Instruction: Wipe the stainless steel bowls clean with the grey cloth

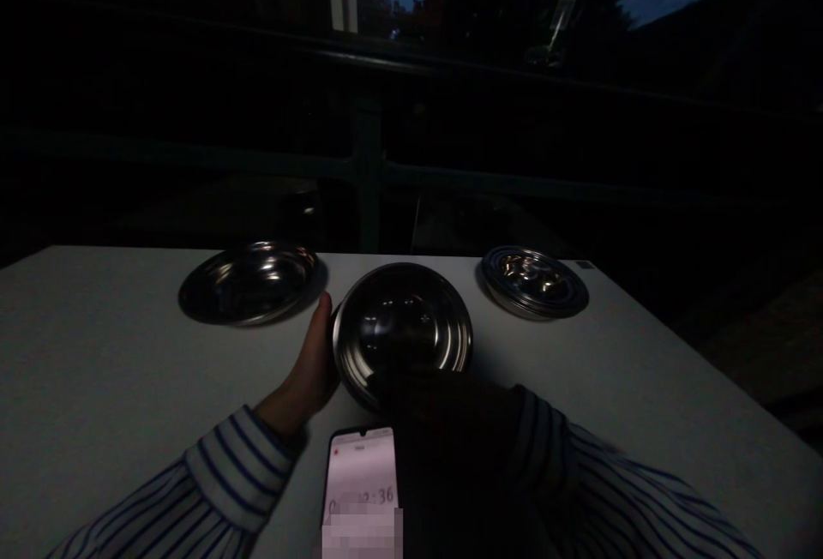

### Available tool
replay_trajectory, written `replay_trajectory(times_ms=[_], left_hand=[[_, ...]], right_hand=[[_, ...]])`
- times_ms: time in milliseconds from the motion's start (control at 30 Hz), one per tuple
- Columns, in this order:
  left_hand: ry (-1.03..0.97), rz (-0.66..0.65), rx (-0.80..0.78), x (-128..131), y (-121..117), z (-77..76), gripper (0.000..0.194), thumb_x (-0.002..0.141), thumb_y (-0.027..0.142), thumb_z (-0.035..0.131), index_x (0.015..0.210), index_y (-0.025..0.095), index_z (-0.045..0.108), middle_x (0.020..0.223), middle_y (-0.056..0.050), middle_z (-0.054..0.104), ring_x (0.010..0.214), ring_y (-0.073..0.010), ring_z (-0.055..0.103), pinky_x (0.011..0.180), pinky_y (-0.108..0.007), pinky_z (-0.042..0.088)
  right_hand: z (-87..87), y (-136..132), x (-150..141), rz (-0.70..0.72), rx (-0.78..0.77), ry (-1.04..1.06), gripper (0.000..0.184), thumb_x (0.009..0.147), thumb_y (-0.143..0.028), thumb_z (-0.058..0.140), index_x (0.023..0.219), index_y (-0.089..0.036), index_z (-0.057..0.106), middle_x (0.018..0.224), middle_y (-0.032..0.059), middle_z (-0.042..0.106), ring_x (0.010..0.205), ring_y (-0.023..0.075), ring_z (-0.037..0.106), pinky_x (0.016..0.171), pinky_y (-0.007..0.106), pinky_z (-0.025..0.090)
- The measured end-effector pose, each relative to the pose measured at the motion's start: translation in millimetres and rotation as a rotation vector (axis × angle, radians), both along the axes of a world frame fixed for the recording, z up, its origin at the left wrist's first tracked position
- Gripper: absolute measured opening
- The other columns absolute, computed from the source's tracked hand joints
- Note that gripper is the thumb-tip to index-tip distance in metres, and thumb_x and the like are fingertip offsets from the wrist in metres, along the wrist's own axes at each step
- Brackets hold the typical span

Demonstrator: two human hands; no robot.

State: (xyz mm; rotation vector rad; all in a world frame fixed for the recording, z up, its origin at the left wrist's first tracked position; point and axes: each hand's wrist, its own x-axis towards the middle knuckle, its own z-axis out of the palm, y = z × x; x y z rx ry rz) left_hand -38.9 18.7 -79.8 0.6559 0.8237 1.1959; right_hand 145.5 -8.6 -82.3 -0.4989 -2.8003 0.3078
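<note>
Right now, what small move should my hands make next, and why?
Perhaps steady the middle metal bowl with your left hand before shifting your right hand: the left is against its side, while the right is too dark to show its grip.

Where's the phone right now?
In the head view, the phone is at the bottom, a little left of the middle. It's on the white table, just below the middle metal bowl.
</note>
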Motion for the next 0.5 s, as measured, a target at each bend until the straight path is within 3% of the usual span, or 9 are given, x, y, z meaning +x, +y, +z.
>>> replay_trajectory(times_ms=[133, 300, 500], left_hand=[[0.026, 0.072, 0.131, 7, -2, -5.7, 0.051, 0.074, 0.057, 0.049, 0.107, 0.021, 0.064, 0.1, -0.005, 0.07, 0.108, -0.0287, 0.055, 0.093, -0.041, 0.04], [0.065, 0.129, 0.115, 13, -3, -18.4, 0.049, 0.069, 0.06, 0.054, 0.094, 0.02, 0.068, 0.097, -0.005, 0.071, 0.111, -0.0294, 0.053, 0.096, -0.042, 0.036], [0.107, 0.212, 0.124, 10, 0, -24.2, 0.053, 0.07, 0.06, 0.052, 0.098, 0.018, 0.066, 0.098, -0.007, 0.07, 0.109, -0.0295, 0.054, 0.096, -0.043, 0.036]], right_hand=[[-2.8, 3, 0, 0.004, 0.017, 0.028, 0.03, 0.088, -0.031, 0.051, 0.114, -0.016, 0.05, 0.113, 0.0075, 0.053, 0.095, 0.0191, 0.056, 0.079, 0.039, 0.048], [-9.0, 3, -9, 0.009, 0.047, 0.052, 0.031, 0.088, -0.031, 0.051, 0.114, -0.016, 0.05, 0.113, 0.0076, 0.053, 0.095, 0.0193, 0.056, 0.079, 0.039, 0.048], [-11.4, -2, -21, -0.001, 0.071, 0.039, 0.031, 0.087, -0.031, 0.051, 0.114, -0.016, 0.05, 0.114, 0.0076, 0.053, 0.095, 0.0195, 0.056, 0.079, 0.04, 0.048]])
